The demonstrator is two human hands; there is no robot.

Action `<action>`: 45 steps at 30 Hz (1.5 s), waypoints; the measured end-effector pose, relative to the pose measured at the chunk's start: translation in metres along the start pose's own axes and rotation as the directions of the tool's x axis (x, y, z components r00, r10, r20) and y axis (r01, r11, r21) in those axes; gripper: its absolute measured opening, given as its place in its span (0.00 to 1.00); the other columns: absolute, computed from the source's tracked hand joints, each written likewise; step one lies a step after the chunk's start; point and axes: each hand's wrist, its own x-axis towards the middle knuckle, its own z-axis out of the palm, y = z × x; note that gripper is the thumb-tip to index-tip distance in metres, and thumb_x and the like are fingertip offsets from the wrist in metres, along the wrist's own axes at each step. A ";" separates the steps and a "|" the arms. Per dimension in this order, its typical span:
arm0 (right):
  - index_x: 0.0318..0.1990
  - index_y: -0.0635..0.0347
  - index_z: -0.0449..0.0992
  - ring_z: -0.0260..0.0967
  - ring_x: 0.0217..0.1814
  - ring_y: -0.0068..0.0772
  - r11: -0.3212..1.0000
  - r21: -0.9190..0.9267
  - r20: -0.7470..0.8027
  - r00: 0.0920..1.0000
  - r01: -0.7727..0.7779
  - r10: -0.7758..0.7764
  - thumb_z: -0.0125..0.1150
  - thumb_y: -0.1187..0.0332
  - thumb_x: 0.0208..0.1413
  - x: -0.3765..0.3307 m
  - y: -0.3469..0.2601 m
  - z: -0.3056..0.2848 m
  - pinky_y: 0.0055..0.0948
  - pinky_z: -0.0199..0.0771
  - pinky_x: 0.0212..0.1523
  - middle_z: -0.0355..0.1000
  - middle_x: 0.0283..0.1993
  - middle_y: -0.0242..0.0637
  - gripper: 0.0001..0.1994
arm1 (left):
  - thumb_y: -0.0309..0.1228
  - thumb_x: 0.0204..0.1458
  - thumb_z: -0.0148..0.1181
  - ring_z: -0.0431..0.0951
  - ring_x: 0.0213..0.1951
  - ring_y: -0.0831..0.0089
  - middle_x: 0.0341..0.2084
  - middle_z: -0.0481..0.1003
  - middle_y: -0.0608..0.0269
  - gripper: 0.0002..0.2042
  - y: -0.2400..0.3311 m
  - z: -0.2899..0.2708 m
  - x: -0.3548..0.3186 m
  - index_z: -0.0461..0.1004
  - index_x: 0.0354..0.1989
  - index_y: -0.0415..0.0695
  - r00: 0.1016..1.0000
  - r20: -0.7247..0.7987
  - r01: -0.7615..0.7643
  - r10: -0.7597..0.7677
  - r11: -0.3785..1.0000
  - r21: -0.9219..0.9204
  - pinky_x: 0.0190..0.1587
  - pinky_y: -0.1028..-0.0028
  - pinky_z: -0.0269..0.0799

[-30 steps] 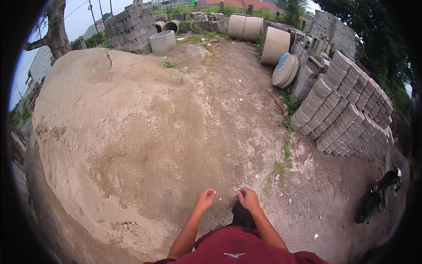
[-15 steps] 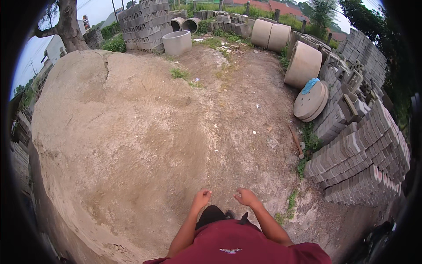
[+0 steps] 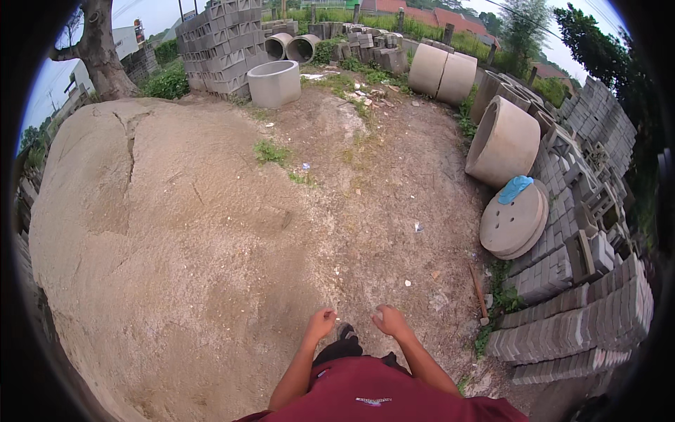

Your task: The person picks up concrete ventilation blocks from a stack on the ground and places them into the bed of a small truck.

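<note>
My left hand (image 3: 322, 323) is held in front of my body, its fingers loosely curled in with nothing seen in them. Level with it, my right hand (image 3: 391, 322) is bent the same way, also with no object showing. A gap separates the two hands, and neither touches anything. Beneath them lies the bare dirt ground (image 3: 365, 267). A large pale sand pile (image 3: 155, 232) rises on the left, nearest to my left hand. One dark shoe (image 3: 344, 331) shows on the ground between my hands.
Right side: stacked paving blocks (image 3: 576, 323), round concrete lids (image 3: 513, 221) with a blue cloth or bag (image 3: 515, 188), a concrete ring (image 3: 503, 144), and a wooden-handled tool (image 3: 479, 292) on the dirt. Far left: hollow blocks (image 3: 221, 49), another ring (image 3: 274, 88), and a tree (image 3: 104, 53).
I have moved forward: the rings, lids and wooden-handled tool appear nearer and lower. A shoe now shows ahead between my hands, which stay about level and loosely curled.
</note>
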 end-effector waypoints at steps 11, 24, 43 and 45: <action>0.35 0.61 0.77 0.74 0.39 0.55 0.969 0.248 -0.155 0.988 0.014 0.025 0.65 0.63 0.51 0.361 -0.011 -0.075 0.45 0.73 0.42 0.76 0.34 0.50 0.11 | 0.37 0.55 0.60 0.81 0.40 0.62 0.34 0.80 0.51 0.14 0.118 -0.073 0.334 0.77 0.43 0.38 0.989 -0.145 0.009 -0.011 1.000 -0.012 0.45 0.67 0.74; 0.30 0.61 0.78 0.73 0.38 0.54 0.974 0.149 -0.090 0.984 0.169 -0.157 0.63 0.66 0.51 0.840 -0.009 -0.212 0.45 0.72 0.41 0.76 0.33 0.48 0.08 | 0.37 0.55 0.61 0.81 0.39 0.64 0.33 0.80 0.54 0.13 0.271 -0.147 0.783 0.77 0.41 0.40 0.975 -0.222 -0.018 0.019 1.000 0.007 0.44 0.68 0.74; 0.32 0.62 0.79 0.75 0.36 0.54 0.969 0.212 -0.096 0.989 0.130 -0.112 0.62 0.62 0.53 1.475 -0.054 -0.287 0.46 0.74 0.40 0.76 0.31 0.50 0.11 | 0.39 0.55 0.61 0.81 0.36 0.67 0.32 0.80 0.56 0.15 0.385 -0.345 1.413 0.78 0.42 0.40 0.994 -0.092 0.056 -0.062 0.996 -0.074 0.42 0.69 0.74; 0.32 0.63 0.79 0.75 0.35 0.54 0.967 0.212 -0.137 0.984 0.144 -0.117 0.61 0.61 0.54 1.530 -0.053 -0.299 0.45 0.74 0.38 0.75 0.30 0.50 0.12 | 0.40 0.55 0.61 0.81 0.36 0.66 0.32 0.80 0.56 0.15 0.405 -0.356 1.472 0.78 0.42 0.40 0.995 -0.085 0.048 -0.051 0.998 -0.032 0.42 0.69 0.74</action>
